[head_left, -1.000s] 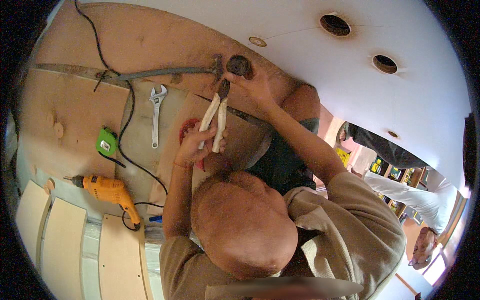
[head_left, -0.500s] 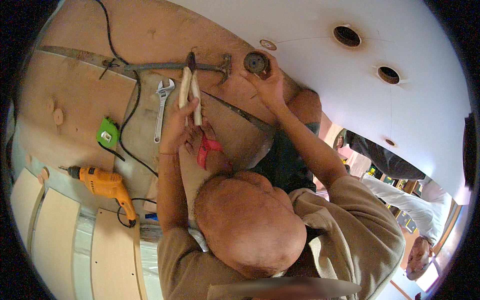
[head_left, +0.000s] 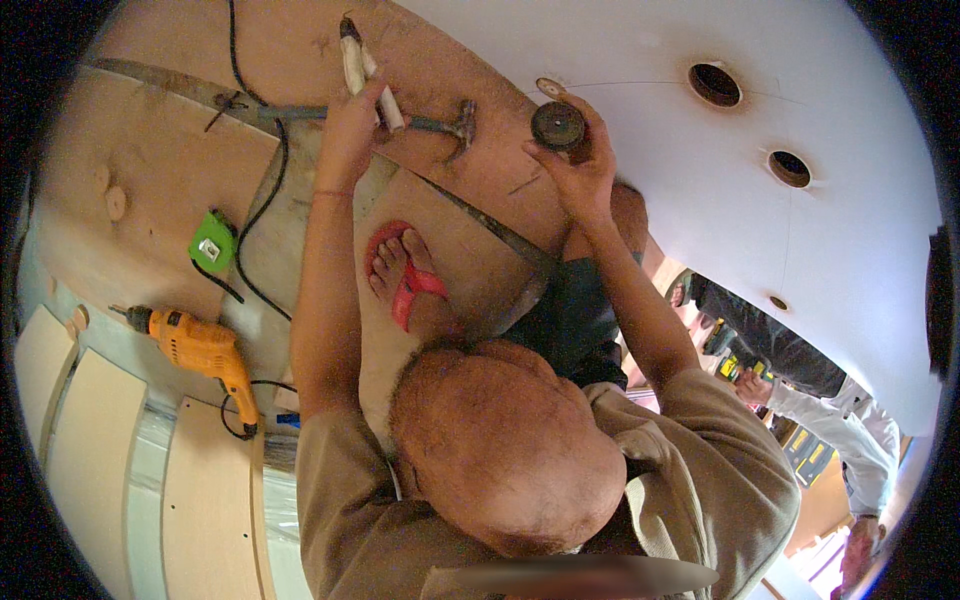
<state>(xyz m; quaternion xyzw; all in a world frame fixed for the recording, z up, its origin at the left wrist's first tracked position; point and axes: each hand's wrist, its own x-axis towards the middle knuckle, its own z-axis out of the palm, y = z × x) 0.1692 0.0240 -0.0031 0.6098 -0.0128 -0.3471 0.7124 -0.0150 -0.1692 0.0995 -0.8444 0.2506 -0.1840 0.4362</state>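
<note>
My left hand [head_left: 355,135] is closed around the pale handles of a pair of pliers [head_left: 352,65], whose dark jaws point away from me. Beneath that hand lies a claw hammer [head_left: 463,124] with a grey handle, partly covered by my fingers. To the right, my right hand [head_left: 585,170] grips a dark, round hole saw [head_left: 558,126], its flat circular face turned up. A small wooden disc [head_left: 549,88] sits just beyond it, at the edge of the white panel [head_left: 640,55]. The adjustable wrench is out of sight, with my left forearm across its place.
An orange power drill [head_left: 200,345] and a green tape measure [head_left: 212,238] lie at left, beside a black cord [head_left: 277,195]. The white panel has round cut holes [head_left: 716,85]. My sandalled foot [head_left: 405,275] is between my arms. Another person's sleeve [head_left: 815,405] shows at right.
My left hand has moved away from me with the pliers, over the hammer's handle, and its forearm now covers the wrench. My right hand has shifted slightly right with the hole saw.
</note>
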